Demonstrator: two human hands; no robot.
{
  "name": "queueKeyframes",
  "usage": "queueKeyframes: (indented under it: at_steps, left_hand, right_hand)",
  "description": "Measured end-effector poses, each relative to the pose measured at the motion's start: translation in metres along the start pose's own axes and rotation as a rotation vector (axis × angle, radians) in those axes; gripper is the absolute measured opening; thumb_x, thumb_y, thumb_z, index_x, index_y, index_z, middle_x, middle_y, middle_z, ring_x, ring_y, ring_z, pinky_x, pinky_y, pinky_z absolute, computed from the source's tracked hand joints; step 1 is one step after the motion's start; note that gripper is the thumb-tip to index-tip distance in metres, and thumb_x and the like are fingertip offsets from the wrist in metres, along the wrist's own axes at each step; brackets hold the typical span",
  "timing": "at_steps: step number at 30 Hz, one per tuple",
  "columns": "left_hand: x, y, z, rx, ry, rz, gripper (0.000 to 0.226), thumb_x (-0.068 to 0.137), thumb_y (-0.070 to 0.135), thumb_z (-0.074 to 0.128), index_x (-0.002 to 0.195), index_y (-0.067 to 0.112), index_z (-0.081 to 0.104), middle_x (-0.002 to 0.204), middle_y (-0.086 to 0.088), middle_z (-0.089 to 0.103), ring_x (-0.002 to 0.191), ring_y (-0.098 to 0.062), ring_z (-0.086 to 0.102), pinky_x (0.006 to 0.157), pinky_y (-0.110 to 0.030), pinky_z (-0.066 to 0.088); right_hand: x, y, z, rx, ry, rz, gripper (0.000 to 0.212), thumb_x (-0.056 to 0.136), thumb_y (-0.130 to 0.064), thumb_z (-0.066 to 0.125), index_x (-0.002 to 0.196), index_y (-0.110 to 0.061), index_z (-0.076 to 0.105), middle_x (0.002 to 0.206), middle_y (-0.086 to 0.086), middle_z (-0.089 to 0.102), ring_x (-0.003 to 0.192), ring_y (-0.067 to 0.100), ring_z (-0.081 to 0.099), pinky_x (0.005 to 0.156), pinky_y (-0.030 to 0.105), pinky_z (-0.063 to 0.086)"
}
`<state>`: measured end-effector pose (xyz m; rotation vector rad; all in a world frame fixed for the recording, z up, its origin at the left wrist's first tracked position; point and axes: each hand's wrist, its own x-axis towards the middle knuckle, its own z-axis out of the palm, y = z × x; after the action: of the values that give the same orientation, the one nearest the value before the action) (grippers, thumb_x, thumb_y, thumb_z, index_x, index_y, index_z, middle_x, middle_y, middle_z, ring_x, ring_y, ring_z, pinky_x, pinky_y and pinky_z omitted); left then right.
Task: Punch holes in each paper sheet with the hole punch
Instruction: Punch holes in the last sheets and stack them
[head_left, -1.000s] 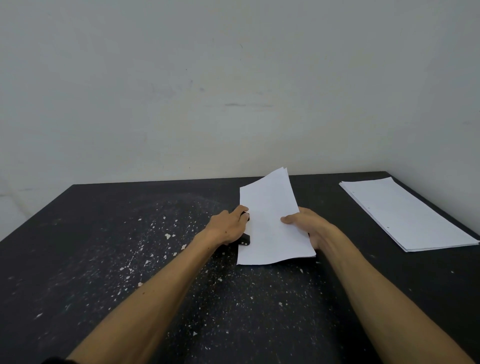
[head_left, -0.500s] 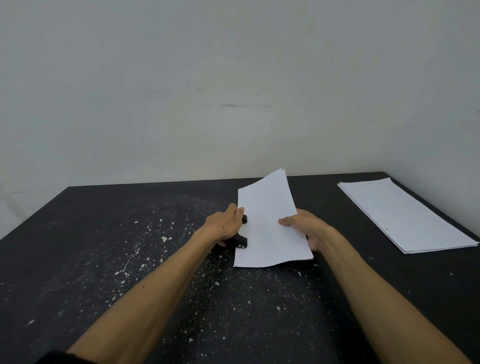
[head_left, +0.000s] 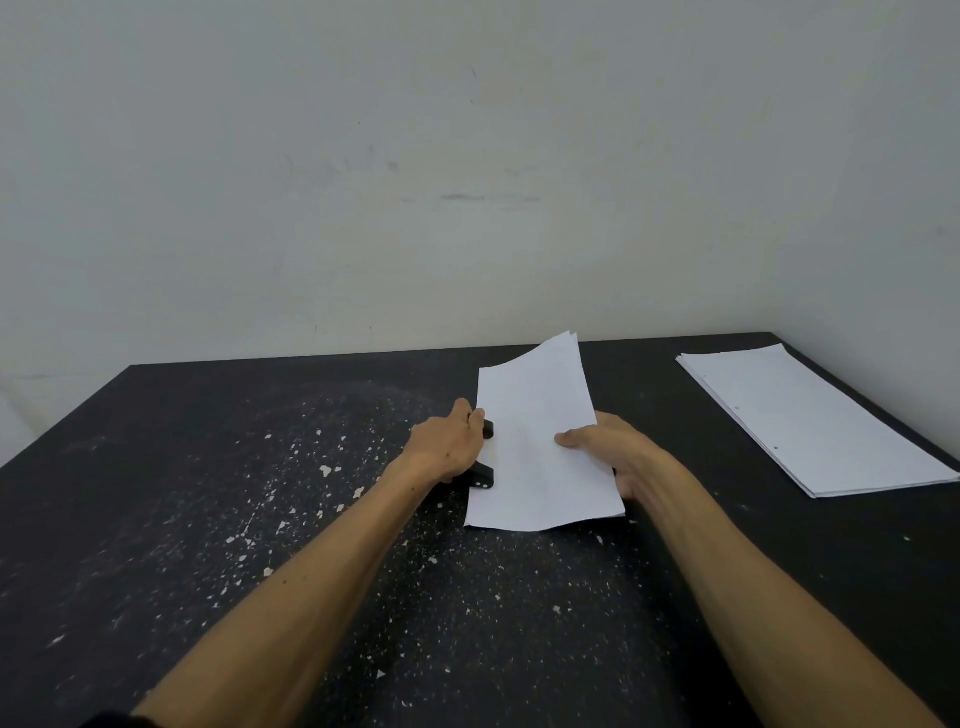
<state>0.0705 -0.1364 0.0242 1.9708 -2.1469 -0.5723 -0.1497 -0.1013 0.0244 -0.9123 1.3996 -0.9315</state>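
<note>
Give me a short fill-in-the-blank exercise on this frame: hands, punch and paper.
1. The left hand rests on the black ____, whose slot faces the held sheets.
2. The right hand grips the held sheets by their ____ edge.
3. The flat paper stack lies at the table's far ____ corner.
4. Small ____ dots show along that stack's near-left edge.

Missing words: hole punch; right; right; punched-hole

Hole punch (head_left: 482, 475) mostly hidden under left hand (head_left: 451, 448) (two black corners showing), right fingers behind sheets (head_left: 540, 447)
</note>
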Motion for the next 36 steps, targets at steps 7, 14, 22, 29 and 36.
queueKeyframes:
  at_steps: [7,14,22,29,36]
  left_hand:
    - [0.002,-0.001,0.003,0.024,0.018,0.000,0.043,0.107,0.046,0.017,0.131,0.017,0.038,0.113,-0.019,0.064,0.095,-0.038,0.062,0.088,-0.048,0.052]
    - [-0.002,0.007,0.007,0.409,0.158,0.174,0.074,0.102,0.063,0.022,0.142,0.003,0.040,0.141,-0.012,0.039,0.130,-0.030,0.042,0.103,-0.047,0.044]
    - [0.006,0.002,0.015,0.321,0.022,0.297,0.092,0.100,0.070,0.014,0.161,0.002,0.010,0.166,-0.013,0.022,0.154,-0.027,0.018,0.125,-0.044,0.023]
    - [0.008,-0.009,0.023,0.090,0.044,0.309,0.073,0.107,0.054,0.020,0.161,0.006,0.015,0.169,-0.006,0.019,0.157,-0.022,0.009,0.127,-0.039,0.014]
    - [0.012,-0.012,0.029,0.039,0.086,0.321,0.063,0.109,0.046,0.022,0.159,0.008,0.023,0.165,-0.005,0.029,0.154,-0.021,0.018,0.123,-0.036,0.019]
  right_hand:
    - [-0.001,-0.002,-0.001,-0.012,-0.016,0.018,0.017,0.100,-0.002,0.062,0.110,-0.015,0.067,0.113,0.011,0.075,0.101,0.032,0.073,0.083,0.047,0.059]
    - [-0.001,-0.002,-0.001,-0.037,-0.009,0.026,0.017,0.101,-0.004,0.062,0.110,-0.017,0.066,0.114,0.011,0.075,0.103,0.032,0.072,0.089,0.050,0.059]
    - [0.000,-0.001,0.000,-0.056,-0.009,0.022,0.018,0.101,-0.006,0.063,0.113,-0.018,0.067,0.114,0.009,0.076,0.102,0.031,0.074,0.080,0.044,0.061]
    - [0.003,0.000,0.000,-0.039,-0.009,0.027,0.018,0.100,-0.004,0.063,0.115,-0.015,0.067,0.115,0.010,0.076,0.104,0.031,0.073,0.087,0.047,0.060]
    - [0.003,0.001,-0.002,0.024,-0.020,0.030,0.016,0.102,-0.007,0.060,0.116,-0.012,0.068,0.114,0.010,0.077,0.104,0.031,0.074,0.086,0.046,0.060]
